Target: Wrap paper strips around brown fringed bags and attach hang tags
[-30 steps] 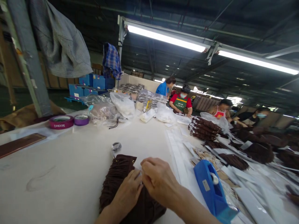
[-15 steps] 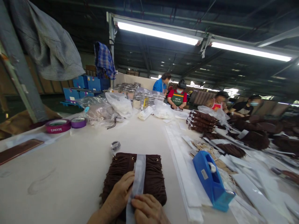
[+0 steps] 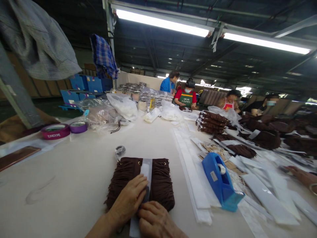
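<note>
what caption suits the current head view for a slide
Left hand and right hand on a pale strip over a fringed brown bag, blue tape dispenser to the right.

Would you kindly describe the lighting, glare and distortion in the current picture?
Head view: tube lights burn out white against a dark ceiling; head view: the clear plastic bag glints; head view: the brown fringed item looks very dark; head view: the grey post leans, probably wide-angle stretch.

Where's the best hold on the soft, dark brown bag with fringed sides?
Probably the bag's left and right edges, one hand from each side: it lies flat, with bare pale tabletop beside both. Avoid the middle, where the long, flat whitish strip runs under the left hand.
</note>
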Motion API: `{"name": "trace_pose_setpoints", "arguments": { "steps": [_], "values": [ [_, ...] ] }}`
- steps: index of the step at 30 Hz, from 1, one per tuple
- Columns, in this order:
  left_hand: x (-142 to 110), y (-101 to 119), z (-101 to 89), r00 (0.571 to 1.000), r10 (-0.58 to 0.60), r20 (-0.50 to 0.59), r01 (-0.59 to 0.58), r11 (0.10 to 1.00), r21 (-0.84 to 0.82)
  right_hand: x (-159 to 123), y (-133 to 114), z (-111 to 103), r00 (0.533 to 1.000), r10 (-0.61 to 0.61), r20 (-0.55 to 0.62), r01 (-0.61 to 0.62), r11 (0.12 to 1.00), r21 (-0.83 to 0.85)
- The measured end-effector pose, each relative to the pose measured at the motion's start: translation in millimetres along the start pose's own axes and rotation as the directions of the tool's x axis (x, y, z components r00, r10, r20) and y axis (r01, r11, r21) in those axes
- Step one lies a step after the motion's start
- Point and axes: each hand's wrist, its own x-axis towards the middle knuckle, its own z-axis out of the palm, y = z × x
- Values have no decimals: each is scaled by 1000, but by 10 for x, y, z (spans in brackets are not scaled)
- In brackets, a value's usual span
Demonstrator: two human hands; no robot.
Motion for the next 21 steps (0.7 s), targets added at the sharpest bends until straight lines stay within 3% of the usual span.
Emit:
{"name": "trace_pose_setpoints", "arguments": {
  "steps": [4, 8, 16, 20, 21],
  "values": [
    [-168, -9, 23, 986, 151, 74, -161, 972, 168, -30, -83, -81, 997, 24, 67, -27, 999, 42],
    [-288, -68, -38, 948, 293, 125, -311, 935, 171, -100, -116, -198, 984, 64, 168, -80, 992, 93],
    [-430, -93, -261, 851, 474, 225, -523, 800, 293, -304, -149, -227, 981, 87, 172, -96, 995, 41],
    [-494, -300, -131, 812, 565, 147, -583, 777, 237, -387, -160, -81, 988, 101, 119, -96, 994, -50],
    [-517, -374, -53, 830, 547, 111, -557, 801, 222, -409, -155, -37, 989, 97, 112, -89, 993, -72]
  ]
}}
